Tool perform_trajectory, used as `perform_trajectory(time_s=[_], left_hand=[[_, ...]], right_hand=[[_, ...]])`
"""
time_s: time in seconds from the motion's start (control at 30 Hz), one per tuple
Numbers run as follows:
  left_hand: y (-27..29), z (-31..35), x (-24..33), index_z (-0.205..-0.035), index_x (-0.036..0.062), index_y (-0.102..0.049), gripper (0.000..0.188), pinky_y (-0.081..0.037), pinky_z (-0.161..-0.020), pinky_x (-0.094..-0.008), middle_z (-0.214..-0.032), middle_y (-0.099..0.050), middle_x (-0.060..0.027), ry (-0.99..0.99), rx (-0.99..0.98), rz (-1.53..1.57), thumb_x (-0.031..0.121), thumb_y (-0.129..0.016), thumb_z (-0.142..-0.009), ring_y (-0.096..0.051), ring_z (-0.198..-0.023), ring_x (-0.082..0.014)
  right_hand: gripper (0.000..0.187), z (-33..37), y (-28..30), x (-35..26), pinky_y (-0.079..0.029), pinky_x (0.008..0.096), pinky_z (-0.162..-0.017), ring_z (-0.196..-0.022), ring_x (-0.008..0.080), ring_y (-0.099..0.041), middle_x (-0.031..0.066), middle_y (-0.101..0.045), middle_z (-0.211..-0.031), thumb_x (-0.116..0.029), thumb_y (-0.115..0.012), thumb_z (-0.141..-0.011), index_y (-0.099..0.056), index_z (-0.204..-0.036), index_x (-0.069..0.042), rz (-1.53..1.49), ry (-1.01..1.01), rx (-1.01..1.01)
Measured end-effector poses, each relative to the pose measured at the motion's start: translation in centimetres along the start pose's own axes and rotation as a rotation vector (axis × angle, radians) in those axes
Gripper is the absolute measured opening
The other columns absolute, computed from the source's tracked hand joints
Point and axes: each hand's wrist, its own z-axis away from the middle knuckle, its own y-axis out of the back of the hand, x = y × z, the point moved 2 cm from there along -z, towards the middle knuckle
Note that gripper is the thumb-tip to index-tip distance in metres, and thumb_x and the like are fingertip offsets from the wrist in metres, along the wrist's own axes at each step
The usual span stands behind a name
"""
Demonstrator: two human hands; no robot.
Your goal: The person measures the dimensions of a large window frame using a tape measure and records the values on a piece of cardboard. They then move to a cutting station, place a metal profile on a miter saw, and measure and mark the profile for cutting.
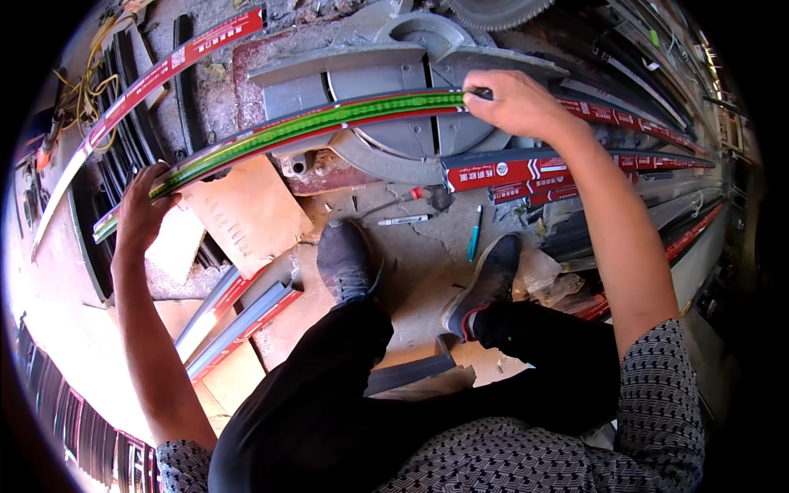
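A long metal profile point(304, 125) with a bright green strip along its face spans the grey table of a mitre saw point(382, 138). My left hand point(141, 209) has its fingers closed round the profile near its left end. At the other end, my right hand point(518, 103) is closed, with a small black piece point(483, 94) showing at its fingertips, right where the green strip stops. Whether that piece is a separate tool or part of the profile I cannot make out. The saw's fence point(337, 64) runs just behind the profile.
A toothed saw blade point(501, 10) shows at the top. Red-labelled profiles point(493, 171) lie at right, another long strip point(156, 78) at left. Cardboard point(246, 215), a white marker point(403, 220) and a teal pen point(474, 234) lie about my shoes point(345, 259).
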Motion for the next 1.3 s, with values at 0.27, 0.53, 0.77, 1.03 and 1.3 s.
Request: perform_trajectory(time_s=[0.27,0.53,0.77,1.03,1.3], left_hand=[[0.7,0.8,-3.5,-0.131,0.0057,-0.062,0.053,-0.051,-0.1,-0.0422,-0.122,-0.07,-0.0133,0.105,-0.004,-0.013,0.009,-0.082,-0.082,-0.067,-0.116,-0.0361],[-0.1,0.4,-2.6,-0.136,0.0093,-0.061,0.056,-0.052,-0.103,-0.0432,-0.128,-0.07,-0.0137,0.137,-0.017,-0.068,0.01,-0.083,-0.084,-0.068,-0.119,-0.0339],[-1.7,-2.0,4.3,-0.14,0.0046,-0.06,0.057,-0.052,-0.104,-0.0413,-0.129,-0.069,-0.0151,-0.016,-0.099,0.083,0.019,-0.08,-0.089,-0.068,-0.121,-0.0323],[-2.1,-3.6,6.1,-0.136,0.0021,-0.063,0.056,-0.051,-0.099,-0.0436,-0.12,-0.07,-0.0175,-0.061,-0.168,0.106,0.031,-0.077,-0.09,-0.069,-0.111,-0.0355],[-3.2,-3.5,4.7,-0.131,0.0089,-0.068,0.052,-0.054,-0.094,-0.0469,-0.117,-0.073,-0.0176,-0.126,-0.102,0.08,0.039,-0.079,-0.09,-0.07,-0.108,-0.0385]], right_hand=[[0.033,0.4,0.0,1.6,-0.052,0.0496,-0.09,-0.105,0.0418,-0.068,0.02,-0.073,-0.107,-0.039,-0.062,-0.094,-0.071,-0.115,-0.014,-0.017,-0.018,0.029],[0.03,0.4,-0.3,1.5,-0.052,0.0506,-0.093,-0.108,0.0419,-0.067,0.0202,-0.072,-0.112,-0.036,-0.062,-0.095,-0.072,-0.11,-0.012,0.038,0.068,0.118],[0.031,0.4,-0.4,1.6,-0.053,0.0513,-0.092,-0.108,0.0423,-0.068,0.0202,-0.073,-0.111,-0.036,-0.062,-0.095,-0.073,-0.111,-0.011,0.048,0.063,0.111],[0.031,-0.1,-0.4,2.1,-0.051,0.0517,-0.087,-0.102,0.0449,-0.066,0.0226,-0.07,-0.104,-0.036,-0.063,-0.095,-0.07,-0.107,-0.008,0.012,0.166,0.089],[0.029,-0.1,-0.7,1.6,-0.05,0.0439,-0.09,-0.1,0.0424,-0.065,0.0212,-0.066,-0.103,-0.03,-0.063,-0.097,-0.068,-0.108,-0.003,-0.035,0.145,0.114]])
